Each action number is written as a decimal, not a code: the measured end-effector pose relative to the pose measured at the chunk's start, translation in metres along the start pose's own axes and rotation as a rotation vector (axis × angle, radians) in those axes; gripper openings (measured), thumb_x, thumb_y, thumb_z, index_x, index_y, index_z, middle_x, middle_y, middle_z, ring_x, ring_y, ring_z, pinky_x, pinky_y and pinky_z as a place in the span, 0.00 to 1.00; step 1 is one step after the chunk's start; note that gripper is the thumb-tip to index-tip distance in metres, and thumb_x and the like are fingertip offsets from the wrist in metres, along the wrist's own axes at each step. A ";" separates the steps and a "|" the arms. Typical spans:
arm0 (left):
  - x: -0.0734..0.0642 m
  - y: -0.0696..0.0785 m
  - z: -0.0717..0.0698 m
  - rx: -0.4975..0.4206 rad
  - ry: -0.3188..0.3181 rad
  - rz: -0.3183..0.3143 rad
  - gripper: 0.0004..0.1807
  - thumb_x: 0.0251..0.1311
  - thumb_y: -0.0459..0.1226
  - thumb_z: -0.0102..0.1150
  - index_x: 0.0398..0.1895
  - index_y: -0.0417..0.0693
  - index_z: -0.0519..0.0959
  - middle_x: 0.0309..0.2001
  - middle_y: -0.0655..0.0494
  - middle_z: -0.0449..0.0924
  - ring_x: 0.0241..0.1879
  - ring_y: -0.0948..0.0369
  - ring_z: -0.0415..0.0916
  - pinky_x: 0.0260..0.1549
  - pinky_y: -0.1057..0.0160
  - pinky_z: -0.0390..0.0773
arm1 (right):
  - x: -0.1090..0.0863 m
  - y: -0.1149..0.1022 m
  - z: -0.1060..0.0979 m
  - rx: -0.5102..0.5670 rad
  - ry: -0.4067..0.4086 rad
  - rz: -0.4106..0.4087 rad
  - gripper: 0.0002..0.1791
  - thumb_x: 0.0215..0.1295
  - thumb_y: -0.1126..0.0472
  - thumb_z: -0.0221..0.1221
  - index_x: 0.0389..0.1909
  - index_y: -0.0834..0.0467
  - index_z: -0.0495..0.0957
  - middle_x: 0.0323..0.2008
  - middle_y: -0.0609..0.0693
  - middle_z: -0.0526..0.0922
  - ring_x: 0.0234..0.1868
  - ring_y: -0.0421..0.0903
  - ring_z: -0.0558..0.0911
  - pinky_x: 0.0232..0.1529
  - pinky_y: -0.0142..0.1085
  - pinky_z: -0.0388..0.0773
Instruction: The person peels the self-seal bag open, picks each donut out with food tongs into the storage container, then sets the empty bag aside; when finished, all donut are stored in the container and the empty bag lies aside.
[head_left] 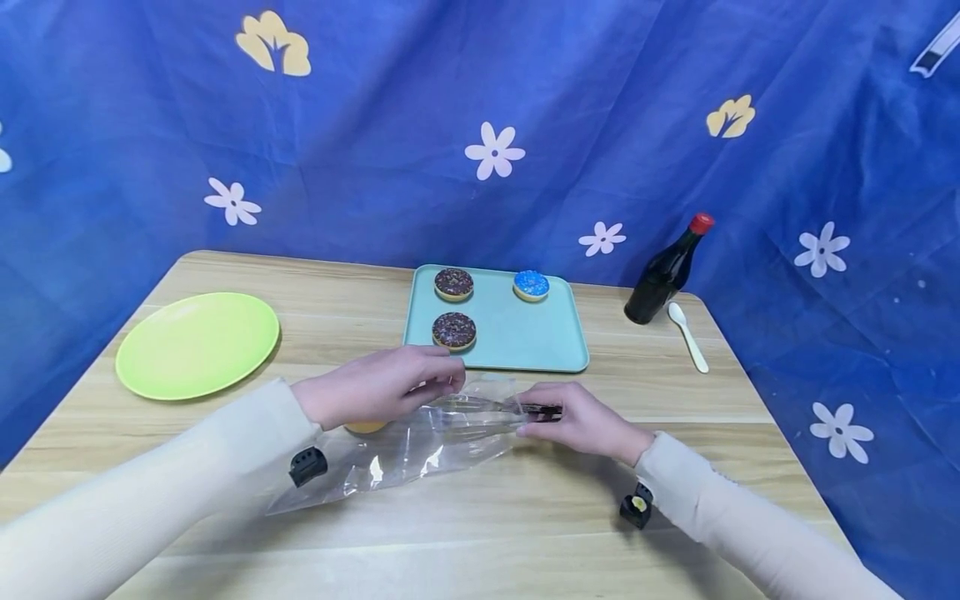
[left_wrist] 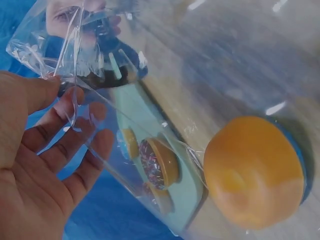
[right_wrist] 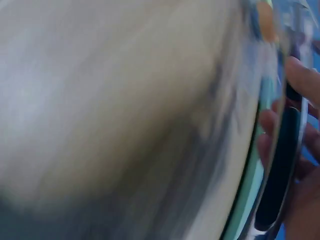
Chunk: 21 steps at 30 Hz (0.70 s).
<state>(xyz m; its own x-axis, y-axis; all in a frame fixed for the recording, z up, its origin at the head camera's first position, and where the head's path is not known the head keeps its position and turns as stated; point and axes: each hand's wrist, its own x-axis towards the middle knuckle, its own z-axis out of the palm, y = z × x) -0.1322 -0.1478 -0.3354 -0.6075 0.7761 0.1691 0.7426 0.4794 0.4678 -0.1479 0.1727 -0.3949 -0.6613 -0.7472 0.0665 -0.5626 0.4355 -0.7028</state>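
Observation:
My left hand (head_left: 386,387) pinches the upper edge of a clear plastic bag (head_left: 442,450) between thumb and fingertips. Inside lies a doughnut (left_wrist: 255,172), its orange-brown base facing the left wrist camera and a sliver of blue icing at its edge. My right hand (head_left: 588,423) grips metal tongs by their black handles (head_left: 542,412) at the bag's right end. The metal arms of the tongs reach into the bag, pointing left; their tips are hard to make out through the plastic. The right wrist view is blurred but shows the tongs' handle (right_wrist: 280,170) in the fingers.
Behind the hands, a teal tray (head_left: 517,346) bears two chocolate doughnuts (head_left: 453,331) and a blue-iced doughnut (head_left: 531,286). A green plate (head_left: 197,346) stands at left. Toward the back right are a dark bottle (head_left: 663,279) with a red cap and a white spoon (head_left: 687,337).

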 end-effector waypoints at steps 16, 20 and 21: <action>-0.002 0.002 -0.002 -0.005 0.014 -0.009 0.07 0.74 0.32 0.57 0.40 0.56 0.78 0.37 0.62 0.79 0.35 0.69 0.73 0.37 0.67 0.80 | 0.037 -0.016 0.036 -0.721 0.248 -0.426 0.25 0.64 0.50 0.72 0.60 0.54 0.85 0.50 0.48 0.90 0.48 0.41 0.90 0.51 0.31 0.86; -0.002 0.002 -0.002 -0.009 0.004 -0.020 0.06 0.74 0.31 0.56 0.42 0.53 0.79 0.38 0.60 0.80 0.35 0.69 0.73 0.38 0.66 0.80 | 0.044 -0.016 0.042 -0.828 0.272 -0.481 0.22 0.64 0.51 0.72 0.57 0.53 0.86 0.49 0.47 0.90 0.47 0.42 0.90 0.50 0.32 0.86; -0.002 0.002 -0.002 -0.011 0.001 -0.021 0.06 0.74 0.32 0.56 0.42 0.53 0.79 0.38 0.60 0.80 0.36 0.68 0.74 0.38 0.66 0.80 | 0.046 -0.017 0.042 -0.837 0.275 -0.491 0.20 0.65 0.51 0.72 0.56 0.53 0.86 0.48 0.47 0.90 0.48 0.42 0.90 0.50 0.32 0.87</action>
<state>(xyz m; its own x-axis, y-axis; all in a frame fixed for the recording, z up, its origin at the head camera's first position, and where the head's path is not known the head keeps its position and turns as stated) -0.1306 -0.1492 -0.3329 -0.6232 0.7655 0.1598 0.7264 0.4910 0.4809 -0.1476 0.1099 -0.4101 -0.2946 -0.8427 0.4506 -0.9011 0.4019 0.1625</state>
